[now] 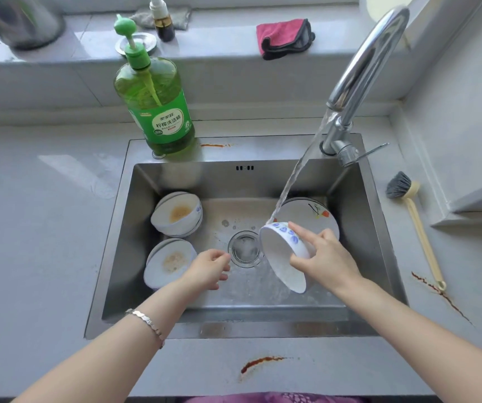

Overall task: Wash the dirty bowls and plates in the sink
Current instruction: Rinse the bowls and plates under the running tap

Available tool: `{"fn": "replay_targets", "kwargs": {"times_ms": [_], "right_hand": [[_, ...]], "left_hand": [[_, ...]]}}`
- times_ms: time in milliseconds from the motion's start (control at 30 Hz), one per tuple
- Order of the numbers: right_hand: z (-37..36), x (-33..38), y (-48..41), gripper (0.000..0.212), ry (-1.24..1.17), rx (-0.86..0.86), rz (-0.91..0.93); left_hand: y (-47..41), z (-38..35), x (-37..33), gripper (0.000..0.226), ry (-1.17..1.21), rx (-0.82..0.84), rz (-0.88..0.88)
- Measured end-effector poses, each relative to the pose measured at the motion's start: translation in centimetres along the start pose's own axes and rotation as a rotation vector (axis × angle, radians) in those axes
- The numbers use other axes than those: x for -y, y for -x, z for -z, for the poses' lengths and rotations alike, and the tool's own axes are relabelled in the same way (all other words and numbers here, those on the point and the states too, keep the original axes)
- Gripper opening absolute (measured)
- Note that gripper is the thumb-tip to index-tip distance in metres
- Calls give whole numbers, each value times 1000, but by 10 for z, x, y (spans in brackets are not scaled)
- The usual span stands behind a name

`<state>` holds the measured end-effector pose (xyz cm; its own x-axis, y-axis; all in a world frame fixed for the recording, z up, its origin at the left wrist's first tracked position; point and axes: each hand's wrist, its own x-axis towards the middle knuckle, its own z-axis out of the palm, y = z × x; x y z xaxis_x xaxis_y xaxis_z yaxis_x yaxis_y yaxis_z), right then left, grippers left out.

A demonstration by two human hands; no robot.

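Rinse under way: a person's right hand point(324, 257) grips a blue-patterned bowl point(284, 254) over the right half of the sink point(175, 175), thumb at the rim and fingers on the outer wall. The bowl is tipped on its side with its mouth toward the drain point(245, 248). This seems meant to let the water point(297, 175) from the tap point(364, 68) strike its outside and run straight off. The left hand point(209, 267) hovers just beside the drain, fingers loosely curled around nothing, likely ready to rub the bowl. Against the sink's left wall lean a far stack point(177, 213) and a near stack point(170, 261) of bowls with orange residue in the top ones, apparently parked clear of the stream until their turn. Plates point(312, 212) lean behind the held bowl. A soap bottle point(158, 109) stands on the sink's back ledge and a brush point(417, 225) lies on the surface to the right, neither in hand. Most of the washing looks undone.
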<state>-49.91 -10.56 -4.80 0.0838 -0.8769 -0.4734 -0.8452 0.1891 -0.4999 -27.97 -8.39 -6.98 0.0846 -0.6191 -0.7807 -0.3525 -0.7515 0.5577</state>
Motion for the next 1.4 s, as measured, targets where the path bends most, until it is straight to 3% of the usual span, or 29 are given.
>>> {"fn": "replay_targets", "kwargs": {"times_ms": [200,333,467,600,933,1133,1300,1400], "right_hand": [[10,-46,-11,62,102,-94,-186],[4,-74,-43,46,-393,-223,-342],[-19,-87,-85,32,-932,-210,-590],[-47,-94,-115,36,-1093,-225,-692],[-79,-116,-118,28,-960,-284,-702],[-68,-122,-102,26,-635,-293,-552],[-66,-88,-63,44,-209,-80,-432],[-88,-45,-42,33,-148,266,-401]], "left_hand": [[-17,-9,2,17,-226,65,-10],[-38,-10,3,16,-263,37,-6],[-53,-10,6,15,-261,-2,-17],[-60,-9,12,12,-256,-23,-16],[-68,-7,31,13,-187,-71,31],[-64,-8,36,13,-162,-49,28],[-53,11,49,15,-130,-10,52],[-48,38,67,11,-132,-22,82]]}}
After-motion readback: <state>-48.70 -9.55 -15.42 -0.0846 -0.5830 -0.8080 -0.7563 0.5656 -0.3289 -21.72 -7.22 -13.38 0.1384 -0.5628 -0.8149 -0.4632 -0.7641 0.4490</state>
